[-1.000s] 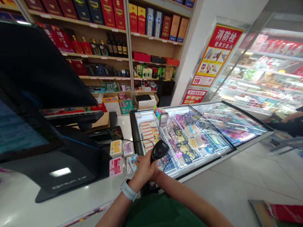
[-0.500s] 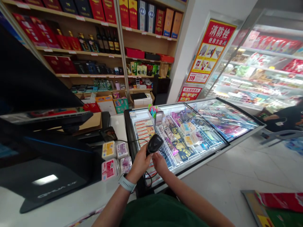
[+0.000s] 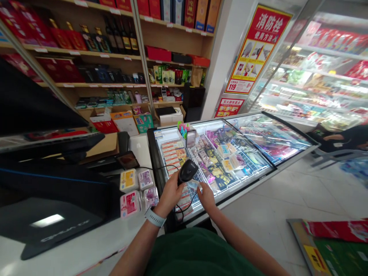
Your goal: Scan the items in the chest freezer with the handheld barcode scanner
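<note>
My left hand (image 3: 171, 190), with a pale watch on its wrist, is wrapped round a black handheld scanner (image 3: 188, 171) above the near end of the glass-topped freezer (image 3: 247, 177). Just right of it, my right hand (image 3: 206, 196) pinches the end of a small whitish translucent strip (image 3: 193, 184), which reaches toward the left hand. A black cable (image 3: 186, 207) loops below the hands. To the left on the counter sit several plastic tubs, among them a yellow one (image 3: 128, 179) and a pink-red one (image 3: 130, 204).
A large black checkout machine (image 3: 63, 218) fills the left side. Shelves (image 3: 100, 55) of boxes and bottles stand behind. At the far right a person in black (image 3: 345, 138) sits by a chair. A board with red and green packs (image 3: 339, 245) is at the lower right.
My right hand has moved right, away from the left, and the whitish strip now shows between them. The scanner has tilted slightly. The view has shifted a little.
</note>
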### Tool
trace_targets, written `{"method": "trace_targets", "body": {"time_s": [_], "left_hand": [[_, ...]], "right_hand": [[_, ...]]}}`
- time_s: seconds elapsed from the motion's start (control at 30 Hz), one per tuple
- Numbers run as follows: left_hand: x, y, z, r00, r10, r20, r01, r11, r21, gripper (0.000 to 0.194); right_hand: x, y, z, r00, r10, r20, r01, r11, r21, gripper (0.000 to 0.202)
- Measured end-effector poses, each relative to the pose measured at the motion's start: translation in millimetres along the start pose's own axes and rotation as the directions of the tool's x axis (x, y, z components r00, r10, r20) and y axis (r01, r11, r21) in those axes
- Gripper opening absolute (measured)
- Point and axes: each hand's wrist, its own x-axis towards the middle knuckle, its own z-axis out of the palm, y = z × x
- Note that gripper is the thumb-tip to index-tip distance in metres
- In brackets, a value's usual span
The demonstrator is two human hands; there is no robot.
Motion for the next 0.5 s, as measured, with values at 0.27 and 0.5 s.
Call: {"method": "trace_targets", "body": {"time_s": [0.27,0.5], "left_hand": [[4.9,-6.2,8.8,0.999,0.008,0.040,-0.007,1.000,-0.020,0.050],[-2.3,1.0,3.4,0.999,0.011,0.048,-0.009,1.000,-0.030,0.051]], "right_hand": [[-5.8,20.6,-6.5,0.994,0.104,0.027,-0.104,0.995,-0.004,0.028],[-9.6,41.9,-0.4,0.962,0.267,0.050,-0.271,0.958,0.090,0.033]]}}
